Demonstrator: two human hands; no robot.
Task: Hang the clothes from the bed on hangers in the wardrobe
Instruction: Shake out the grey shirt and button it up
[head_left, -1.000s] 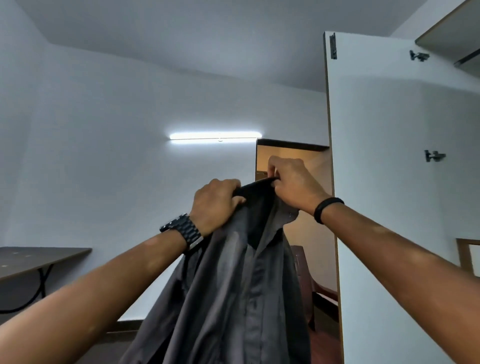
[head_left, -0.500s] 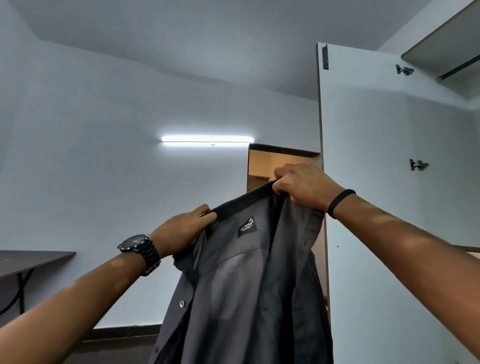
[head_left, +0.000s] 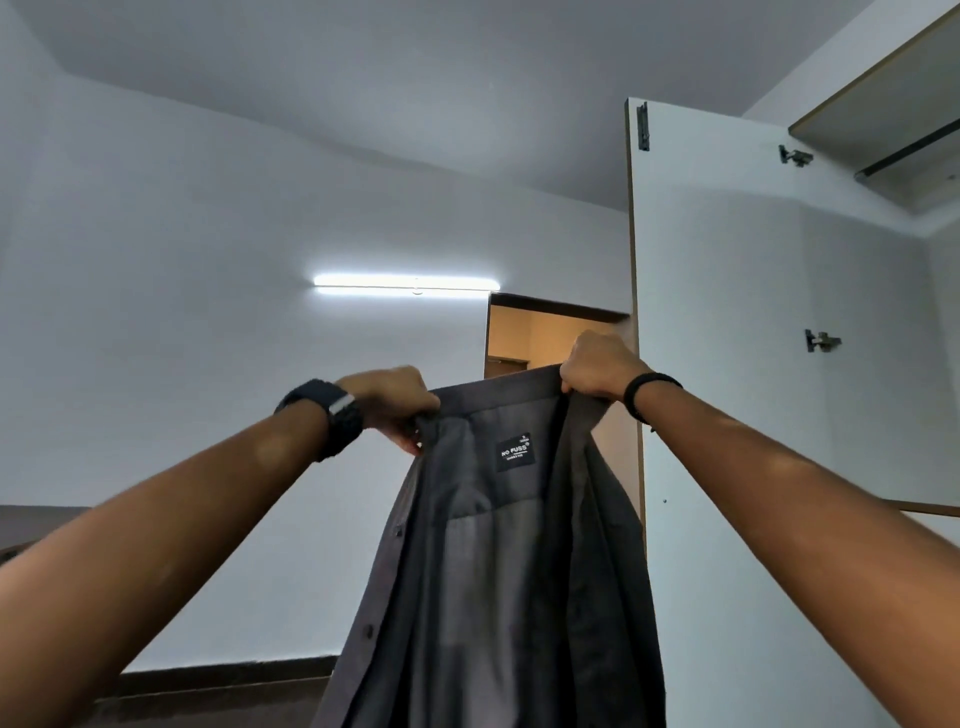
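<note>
A grey shirt (head_left: 498, 561) is held up at the collar, gripped by curled fingers of the left hand (head_left: 395, 402) and right hand (head_left: 597, 366), beside the open wardrobe door (head_left: 769, 364). Its hem is cut off below.

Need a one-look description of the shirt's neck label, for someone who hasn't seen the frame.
Start at the open white wardrobe door; left of it hangs a dark grey shirt. Just under its collar sits a small black label, the only patch with white lettering, "NO FUSS".
</note>
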